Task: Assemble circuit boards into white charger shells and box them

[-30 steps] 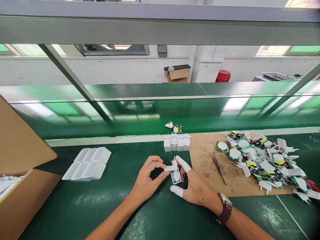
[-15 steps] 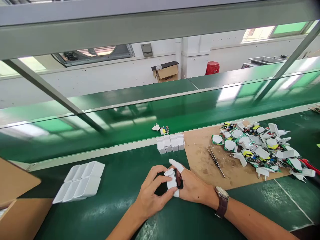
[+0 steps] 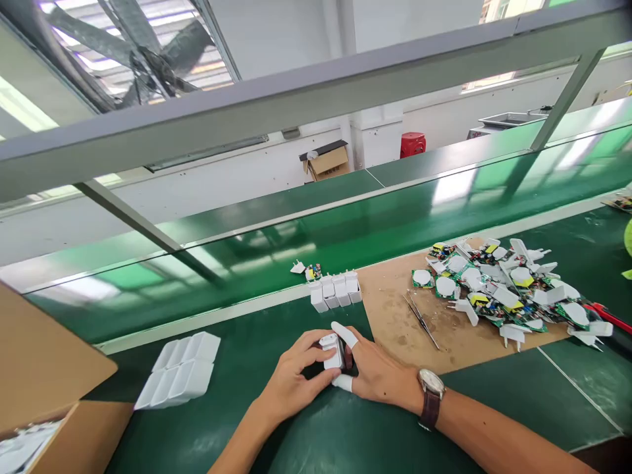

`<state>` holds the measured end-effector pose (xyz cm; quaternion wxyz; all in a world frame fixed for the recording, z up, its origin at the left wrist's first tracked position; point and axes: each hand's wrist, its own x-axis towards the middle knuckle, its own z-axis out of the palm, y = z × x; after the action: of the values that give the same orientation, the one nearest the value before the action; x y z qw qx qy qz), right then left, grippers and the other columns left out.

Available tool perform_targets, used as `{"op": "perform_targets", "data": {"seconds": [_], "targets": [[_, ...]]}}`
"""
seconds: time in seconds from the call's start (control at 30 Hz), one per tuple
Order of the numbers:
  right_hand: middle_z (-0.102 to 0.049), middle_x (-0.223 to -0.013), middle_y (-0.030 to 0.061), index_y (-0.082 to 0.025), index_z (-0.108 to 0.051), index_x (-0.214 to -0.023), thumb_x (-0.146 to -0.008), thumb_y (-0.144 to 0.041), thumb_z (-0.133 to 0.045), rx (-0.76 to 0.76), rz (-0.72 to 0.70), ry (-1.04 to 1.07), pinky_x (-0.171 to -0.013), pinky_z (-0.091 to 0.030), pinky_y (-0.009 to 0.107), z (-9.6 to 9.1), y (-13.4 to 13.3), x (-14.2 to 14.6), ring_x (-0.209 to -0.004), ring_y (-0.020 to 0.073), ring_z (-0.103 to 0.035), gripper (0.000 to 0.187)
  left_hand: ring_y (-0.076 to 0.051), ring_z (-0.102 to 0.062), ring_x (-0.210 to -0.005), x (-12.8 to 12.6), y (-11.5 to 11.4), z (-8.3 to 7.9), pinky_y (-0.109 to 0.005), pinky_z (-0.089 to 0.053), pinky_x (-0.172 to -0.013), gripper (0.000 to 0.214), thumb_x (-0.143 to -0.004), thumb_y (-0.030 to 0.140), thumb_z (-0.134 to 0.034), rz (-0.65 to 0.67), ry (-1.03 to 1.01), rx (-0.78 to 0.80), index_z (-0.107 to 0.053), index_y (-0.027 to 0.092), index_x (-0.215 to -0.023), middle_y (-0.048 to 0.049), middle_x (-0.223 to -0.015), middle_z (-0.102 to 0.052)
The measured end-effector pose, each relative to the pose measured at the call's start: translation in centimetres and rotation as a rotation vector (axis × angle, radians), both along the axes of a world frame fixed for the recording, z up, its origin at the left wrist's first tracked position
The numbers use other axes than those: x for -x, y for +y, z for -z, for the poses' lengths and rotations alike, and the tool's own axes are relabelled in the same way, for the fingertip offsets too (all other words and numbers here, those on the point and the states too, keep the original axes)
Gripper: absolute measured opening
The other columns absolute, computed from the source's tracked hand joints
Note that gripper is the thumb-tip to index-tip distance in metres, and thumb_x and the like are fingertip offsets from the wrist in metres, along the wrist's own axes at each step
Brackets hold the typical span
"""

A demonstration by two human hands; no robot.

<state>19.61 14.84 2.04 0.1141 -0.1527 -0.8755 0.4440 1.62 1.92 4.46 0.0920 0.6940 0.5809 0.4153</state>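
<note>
Between my two hands is a small white plastic charger housing [image 3: 334, 353], held upright just over the green tabletop. My left hand [image 3: 301, 372] is closed on it from the left, fingers over its top and thumb along its lower front. From the right my right hand [image 3: 378, 365] is wrapped round its far side, with white finger cots on the thumb and index finger. Some of the right fingers are hidden behind the housing. Beyond the hands stands a short row of white charger housings [image 3: 334, 291], with a loose plug piece and circuit board [image 3: 313, 272] behind.
At the right, a heap of circuit boards with white plug parts [image 3: 498, 289] lies on brown cardboard [image 3: 395, 322], near metal tweezers [image 3: 421, 319]. To the left are white open housings [image 3: 180, 368] and a cardboard box [image 3: 81, 428]. A metal crossbar [image 3: 296, 99] spans above the bench.
The camera view has tilted up and shifted a little left. The housing's top part looks seated more squarely, and my hands have closed in around it.
</note>
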Motion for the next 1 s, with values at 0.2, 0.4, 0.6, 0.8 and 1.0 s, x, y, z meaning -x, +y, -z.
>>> {"op": "perform_targets", "data": {"seconds": [0.2,0.4,0.6,0.8,1.0], "targets": [[-0.062,-0.096,0.0016,-0.022,-0.028,-0.163,-0.086,-0.028,-0.072,-0.077,0.010,-0.040,-0.069,-0.053,0.033,0.0,-0.1,-0.4,-0.072,0.0192,-0.061,0.088,-0.034,-0.072,-0.117,7.3,0.8,0.0,-0.055,-0.058,-0.102,0.025,-0.084,0.042,-0.079,-0.394,-0.027,0.129,-0.078,0.024,-0.101,-0.0140,-0.129,-0.074],[-0.065,-0.103,0.0058,-0.021,-0.033,-0.161,-0.089,-0.023,-0.066,-0.166,-0.004,0.072,-0.073,-0.054,0.034,0.5,-0.1,-0.7,-0.080,0.0210,-0.063,0.079,-0.032,-0.071,-0.119,10.3,4.8,2.1,-0.050,-0.057,-0.106,0.048,-0.073,0.060,-0.081,-0.408,-0.346,0.222,-0.077,0.018,-0.097,-0.0148,-0.140,-0.068],[-0.065,-0.109,0.0092,-0.020,-0.040,-0.157,-0.090,-0.020,-0.063,-0.198,-0.026,0.048,-0.077,-0.057,0.038,0.3,0.0,-0.6,-0.084,0.0244,-0.066,0.071,-0.032,-0.067,-0.126,11.2,6.0,0.7,-0.048,-0.056,-0.106,0.046,-0.085,0.062,-0.071,-0.310,-0.293,0.259,-0.077,0.018,-0.095,-0.0156,-0.139,-0.068],[-0.065,-0.116,0.0104,-0.022,-0.044,-0.154,-0.089,-0.020,-0.062,-0.180,-0.016,0.082,-0.079,-0.058,0.038,0.6,0.0,-0.7,-0.087,0.0253,-0.067,0.068,-0.035,-0.058,-0.134,15.2,8.0,0.6,-0.057,-0.043,-0.115,0.049,-0.091,0.051,-0.058,-0.566,0.063,0.215,-0.070,0.019,-0.126,-0.0157,-0.140,-0.067],[-0.066,-0.111,0.0095,-0.020,-0.048,-0.151,-0.088,-0.019,-0.061,-0.175,-0.006,0.090,-0.077,-0.057,0.038,1.3,0.0,-0.5,-0.082,0.0249,-0.066,0.064,-0.039,-0.050,-0.141,14.9,10.3,2.3,-0.062,-0.027,-0.121,0.045,-0.082,0.030,-0.063,-0.648,0.221,0.283,-0.071,0.018,-0.125,-0.0168,-0.122,-0.076]]}}
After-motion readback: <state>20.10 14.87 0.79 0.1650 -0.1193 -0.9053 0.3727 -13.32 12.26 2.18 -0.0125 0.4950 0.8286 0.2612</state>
